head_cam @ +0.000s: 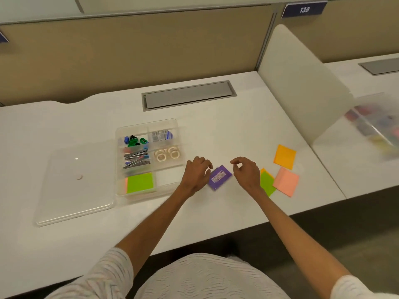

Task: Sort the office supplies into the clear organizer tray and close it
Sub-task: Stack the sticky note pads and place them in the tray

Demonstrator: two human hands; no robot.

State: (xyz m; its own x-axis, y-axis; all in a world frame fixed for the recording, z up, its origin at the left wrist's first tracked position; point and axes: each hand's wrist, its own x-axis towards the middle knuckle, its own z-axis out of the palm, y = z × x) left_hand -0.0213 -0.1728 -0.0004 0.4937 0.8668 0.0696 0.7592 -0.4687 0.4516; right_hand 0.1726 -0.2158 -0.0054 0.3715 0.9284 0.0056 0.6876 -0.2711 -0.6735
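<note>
Head view: purple pad [219,177] between hands, right of organizer tray [151,122], toward desk [237,130] front edge. Left hand [197,172] fingers curled at pad edge, grip unclear; right hand [247,171] fingers loosely curled, empty. Lid [75,182] aside left keeps tray loadable.

Left hand [197,173] and right hand [246,172] flank purple pad [220,177].

I see a white desk [237,130] bearing a tray [149,123] at centre left, its lid [73,186] just left, an orange pad [284,156], pink pad [286,181] and green pad [267,182] at right, and a blurred purple pad [220,176] at centre.
</note>
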